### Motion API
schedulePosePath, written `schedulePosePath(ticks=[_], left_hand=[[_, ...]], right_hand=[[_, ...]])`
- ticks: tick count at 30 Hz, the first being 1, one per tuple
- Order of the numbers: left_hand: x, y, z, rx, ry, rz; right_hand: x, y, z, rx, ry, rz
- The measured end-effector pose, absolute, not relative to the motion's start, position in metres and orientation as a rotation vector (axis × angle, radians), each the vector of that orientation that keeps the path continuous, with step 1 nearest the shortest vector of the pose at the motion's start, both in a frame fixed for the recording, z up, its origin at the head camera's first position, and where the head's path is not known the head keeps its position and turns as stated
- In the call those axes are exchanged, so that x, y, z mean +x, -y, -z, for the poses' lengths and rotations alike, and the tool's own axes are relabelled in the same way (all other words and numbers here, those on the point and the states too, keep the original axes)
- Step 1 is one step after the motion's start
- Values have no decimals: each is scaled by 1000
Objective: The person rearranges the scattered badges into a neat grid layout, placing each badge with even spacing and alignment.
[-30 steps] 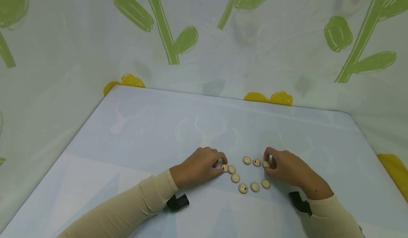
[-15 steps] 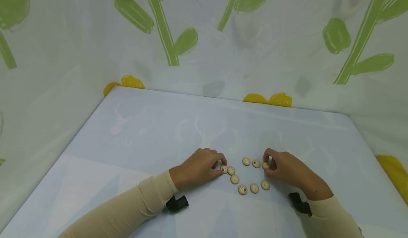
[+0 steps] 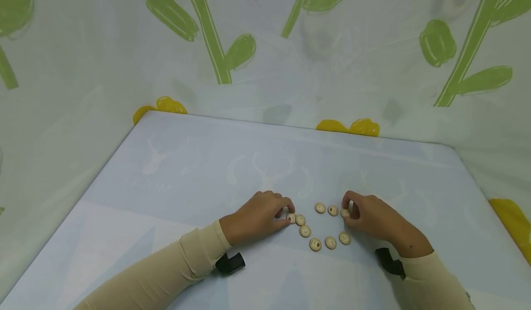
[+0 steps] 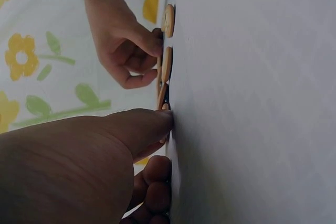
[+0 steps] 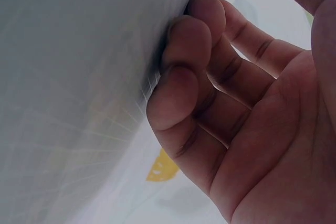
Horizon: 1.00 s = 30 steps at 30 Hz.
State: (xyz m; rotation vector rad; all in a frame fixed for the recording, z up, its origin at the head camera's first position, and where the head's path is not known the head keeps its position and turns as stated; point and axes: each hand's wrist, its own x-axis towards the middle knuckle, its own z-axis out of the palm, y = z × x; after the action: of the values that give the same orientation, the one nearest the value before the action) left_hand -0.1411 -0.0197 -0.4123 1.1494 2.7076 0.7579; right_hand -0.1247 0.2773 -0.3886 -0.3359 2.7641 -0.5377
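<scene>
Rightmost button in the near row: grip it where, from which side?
Probably pinch the button by its round rim, from the right, once the right hand releases the far button it pinches. The near one lies flat and looks thin, so its edge offers the hold; the neighbouring button sits close on its left, none on its right.

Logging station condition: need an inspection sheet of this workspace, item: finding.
Surface: pale table cover, faint antler prints.
Job's things: nine pale round discs in a loose, spread arrangement.
Clutter: nothing seen.
Left grip: bare hand, pinching the leftmost disc.
Right grip: bare hand, pinching the right-end disc of the far row.
Cables: nothing seen.
Surroundings: pale backdrop with green leaf and yellow prints; black pieces at both wrists.
</scene>
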Motion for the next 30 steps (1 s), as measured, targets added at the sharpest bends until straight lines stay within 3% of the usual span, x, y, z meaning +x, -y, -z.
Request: schedulePosePath(ticks=[18,30], left_hand=[[-142,18,411,1121,-2686,-741],[-144,19,413,1150,-2709,-756]], right_hand=[[-125,-276,382,-355,-2724,616],[-121,-262,380,-512,-2733,646]])
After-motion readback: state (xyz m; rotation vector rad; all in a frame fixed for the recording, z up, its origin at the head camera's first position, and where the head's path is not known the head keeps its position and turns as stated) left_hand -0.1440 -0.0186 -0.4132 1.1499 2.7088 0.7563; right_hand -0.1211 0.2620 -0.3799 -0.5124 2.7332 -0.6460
